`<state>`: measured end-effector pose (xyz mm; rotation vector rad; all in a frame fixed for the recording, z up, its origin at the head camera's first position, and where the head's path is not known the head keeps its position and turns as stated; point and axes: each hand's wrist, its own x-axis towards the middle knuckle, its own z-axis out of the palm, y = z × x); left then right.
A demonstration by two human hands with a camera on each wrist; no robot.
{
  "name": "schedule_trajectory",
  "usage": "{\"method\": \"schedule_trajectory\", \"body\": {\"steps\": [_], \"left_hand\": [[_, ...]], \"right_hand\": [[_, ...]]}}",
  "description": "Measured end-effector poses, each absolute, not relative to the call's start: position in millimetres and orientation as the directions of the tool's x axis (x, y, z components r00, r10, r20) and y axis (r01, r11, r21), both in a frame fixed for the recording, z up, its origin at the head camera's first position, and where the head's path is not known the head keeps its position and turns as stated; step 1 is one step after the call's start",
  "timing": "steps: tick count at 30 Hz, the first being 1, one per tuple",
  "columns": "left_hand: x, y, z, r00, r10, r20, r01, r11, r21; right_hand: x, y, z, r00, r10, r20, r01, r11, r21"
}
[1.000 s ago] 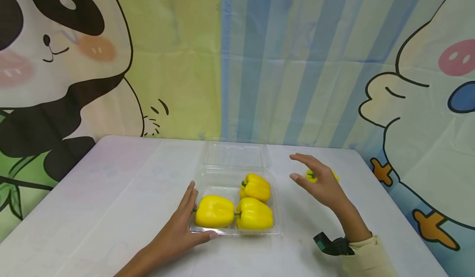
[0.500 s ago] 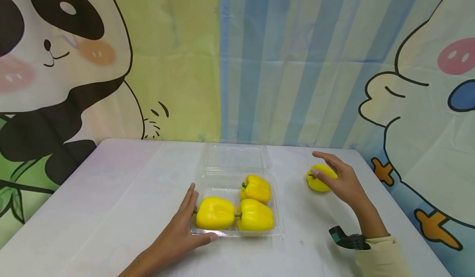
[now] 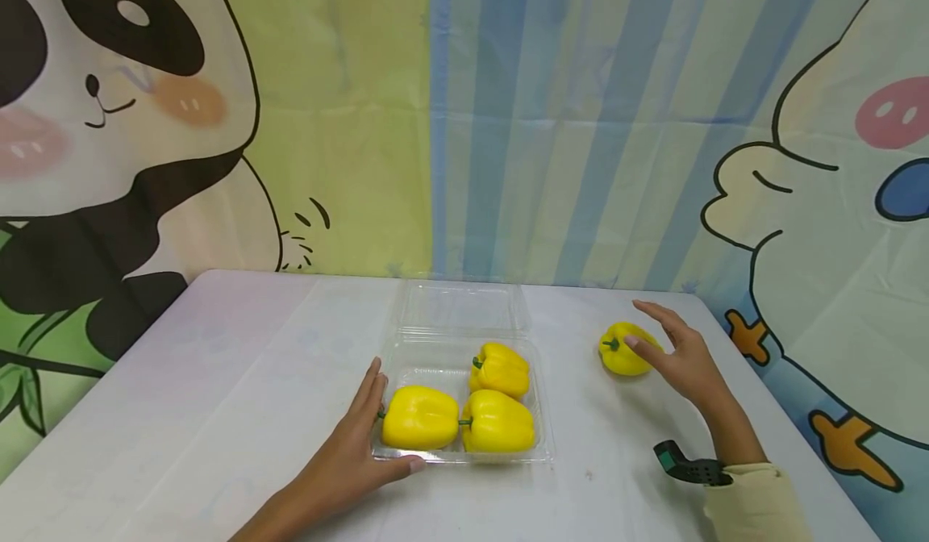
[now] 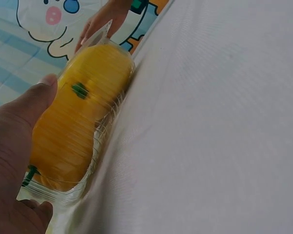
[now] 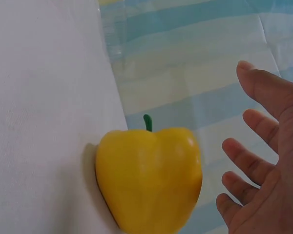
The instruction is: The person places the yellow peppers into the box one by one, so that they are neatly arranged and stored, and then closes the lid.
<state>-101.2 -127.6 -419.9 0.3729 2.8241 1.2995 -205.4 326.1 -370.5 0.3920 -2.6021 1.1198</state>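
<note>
Three yellow bell peppers sit in a clear plastic clamshell container [image 3: 443, 356]: one front left [image 3: 420, 418], one front right [image 3: 497, 422], and one back right [image 3: 499, 369]. My left hand [image 3: 350, 437] rests at the container's front left corner, fingers extended along its left side and thumb at the front edge. To the right, another yellow bell pepper [image 3: 620, 350] lies on the table, its green stem toward the container. My right hand [image 3: 689, 364] hovers beside it with fingers spread. In the right wrist view a gap separates the fingers from this bell pepper [image 5: 149, 180].
The container's clear lid [image 3: 463, 306] lies folded back toward the wall. A white table [image 3: 218, 397] carries everything. Behind it hangs a cartoon-printed cloth [image 3: 551, 122]. A dark band with a device [image 3: 689, 465] sits on my right wrist.
My right hand has moved right, from in front of the loose bell pepper to its right side, uncovering most of it. The left hand and the container have stayed put.
</note>
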Motion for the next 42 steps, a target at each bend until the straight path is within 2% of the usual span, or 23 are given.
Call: {"method": "schedule_trajectory", "body": {"steps": [7, 14, 31, 42], "left_hand": [[-101, -128, -420, -0.967, 0.225, 0.117, 0.236, 0.632, 0.738], [-101, -128, -421, -0.968, 0.224, 0.117, 0.235, 0.632, 0.738], [-100, -127, -416, -0.967, 0.233, 0.103, 0.232, 0.638, 0.734], [-100, -128, -418, -0.967, 0.227, 0.113, 0.235, 0.635, 0.736]], "right_hand": [[-209, 336, -381, -0.932, -0.123, 0.341, -0.333, 0.659, -0.674], [-212, 341, -389, -0.961, -0.1, 0.258, -0.258, 0.666, -0.7], [-216, 349, -401, -0.985, -0.114, 0.126, -0.17, 0.647, -0.743], [-218, 351, -407, -0.983, -0.151, 0.1, -0.176, 0.659, -0.731]]}}
